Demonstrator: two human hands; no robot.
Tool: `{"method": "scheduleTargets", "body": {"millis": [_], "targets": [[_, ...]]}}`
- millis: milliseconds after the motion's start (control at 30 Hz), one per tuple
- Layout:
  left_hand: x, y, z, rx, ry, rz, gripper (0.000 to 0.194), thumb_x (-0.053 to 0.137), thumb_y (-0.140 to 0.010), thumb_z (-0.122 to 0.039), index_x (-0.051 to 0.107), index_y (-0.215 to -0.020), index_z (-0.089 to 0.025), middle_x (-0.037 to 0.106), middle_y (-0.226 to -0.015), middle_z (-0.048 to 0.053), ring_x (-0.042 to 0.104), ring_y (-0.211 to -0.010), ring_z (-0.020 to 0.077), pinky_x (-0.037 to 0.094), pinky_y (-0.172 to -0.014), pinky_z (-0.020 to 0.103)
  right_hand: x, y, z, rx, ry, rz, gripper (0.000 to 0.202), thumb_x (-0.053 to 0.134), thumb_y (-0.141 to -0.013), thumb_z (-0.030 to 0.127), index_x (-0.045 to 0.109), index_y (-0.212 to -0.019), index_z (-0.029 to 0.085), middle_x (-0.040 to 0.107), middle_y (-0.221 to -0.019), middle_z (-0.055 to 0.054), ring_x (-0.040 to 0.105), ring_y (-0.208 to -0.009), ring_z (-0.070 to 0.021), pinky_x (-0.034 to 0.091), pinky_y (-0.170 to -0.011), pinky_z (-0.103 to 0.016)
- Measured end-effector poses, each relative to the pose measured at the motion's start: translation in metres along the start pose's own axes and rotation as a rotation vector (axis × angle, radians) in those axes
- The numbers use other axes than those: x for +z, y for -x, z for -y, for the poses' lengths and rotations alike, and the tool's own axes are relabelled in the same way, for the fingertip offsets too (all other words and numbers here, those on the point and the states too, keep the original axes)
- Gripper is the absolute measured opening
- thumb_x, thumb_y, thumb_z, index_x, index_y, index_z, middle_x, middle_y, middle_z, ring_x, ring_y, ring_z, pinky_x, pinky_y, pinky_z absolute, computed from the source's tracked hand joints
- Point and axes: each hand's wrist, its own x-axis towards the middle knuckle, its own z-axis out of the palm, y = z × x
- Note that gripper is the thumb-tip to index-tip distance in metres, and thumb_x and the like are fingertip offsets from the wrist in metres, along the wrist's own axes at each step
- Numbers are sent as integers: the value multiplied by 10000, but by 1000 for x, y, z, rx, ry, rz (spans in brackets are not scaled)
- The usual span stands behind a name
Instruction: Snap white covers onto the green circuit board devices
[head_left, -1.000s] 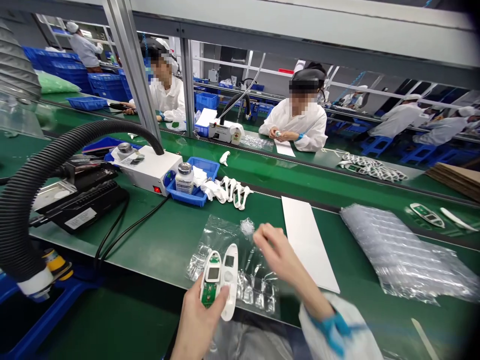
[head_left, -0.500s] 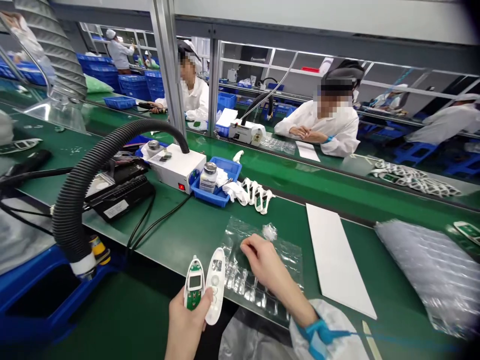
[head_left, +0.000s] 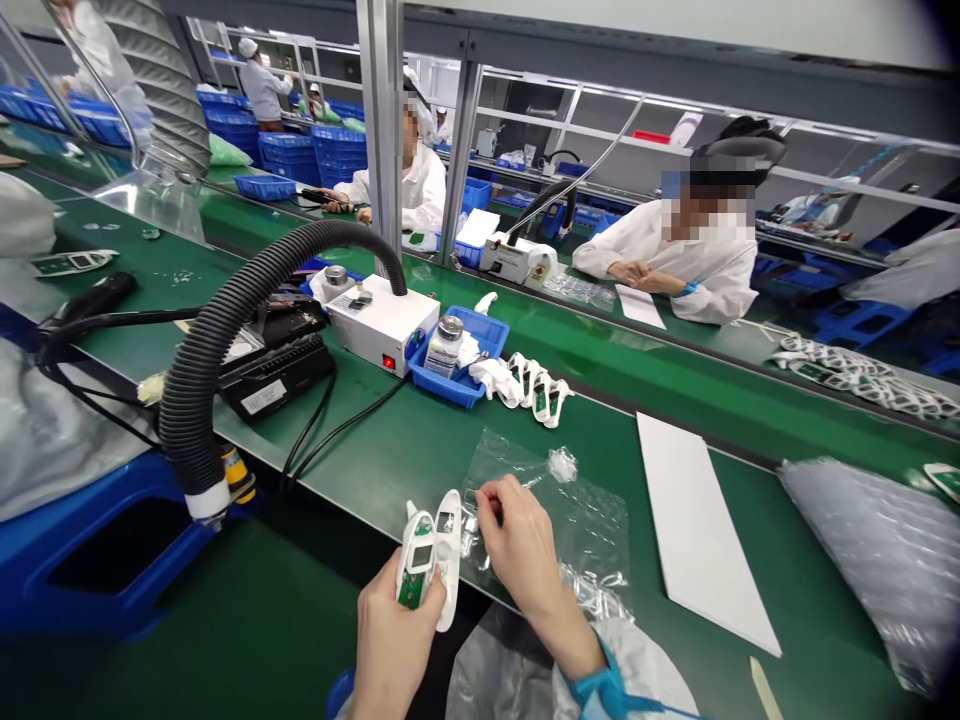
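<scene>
Green tabletop (head_left: 360, 470) ahead, my left hand (head_left: 394, 630) holds casing (head_left: 414, 572) and white cover (head_left: 451, 580) by the near edge, both pointing away, the cover nearer my right hand (head_left: 521, 545), whose curled grip I cannot read.

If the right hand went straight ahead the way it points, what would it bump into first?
Probably the blue tray, if the right hand clears the clear plastic sheet below; its height is hard to judge.
</scene>
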Motion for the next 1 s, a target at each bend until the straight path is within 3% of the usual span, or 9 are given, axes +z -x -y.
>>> {"method": "scheduleTargets", "body": {"millis": [133, 200, 300, 433, 800, 1000], "targets": [[1, 2, -2, -184, 212, 10, 220, 703, -648, -365, 591, -634, -176, 492, -454, -42, 396, -401, 107, 316, -377, 205, -17, 2, 4, 49, -271, -95, 229, 448, -944, 302, 547, -775, 182, 520, -719, -3, 456, -636, -147, 357, -620, -259], [3, 7, -4, -244, 277, 29, 279, 695, -647, -400, 529, -587, -183, 394, -410, -77, 316, -349, 78, 251, -336, 197, -26, 6, 8, 143, -466, -65, 229, 507, -924, 341, 556, -763, 186, 496, -679, 18, 416, -590, -131, 343, -566, -242], [9, 16, -10, -244, 324, 50, 295, 680, -663, -408, 510, -597, -177, 392, -428, -80, 306, -351, 63, 243, -335, 185, -34, 17, 15, 199, -608, 28, 242, 544, -908, 365, 557, -743, 188, 480, -674, 30, 395, -585, -120, 331, -545, -232], [19, 25, -17, -241, 362, 61, 267, 689, -671, -367, 511, -616, -176, 387, -431, -85, 299, -367, 56, 247, -341, 178, -36, 31, 20, 155, -587, 47, 257, 524, -925, 329, 538, -711, 187, 457, -670, 35, 375, -578, -113, 312, -543, -236], [35, 30, -18, -282, 335, 69, 271, 743, -629, -383, 650, -733, -150, 398, -406, -85, 295, -359, 74, 240, -321, 192, -37, 35, -1, 156, -536, 20, 241, 503, -930, 277, 519, -707, 188, 428, -671, 39, 361, -574, -113, 292, -542, -245], [39, 29, -15, -252, 312, 37, 254, 753, -604, -391, 668, -685, -165, 445, -382, -59, 435, -400, 132, 349, -369, 222, -38, 34, -5, 186, -554, 42, 247, 512, -922, 299, 528, -703, 187, 430, -663, 37, 355, -569, -116, 290, -533, -247]]}}
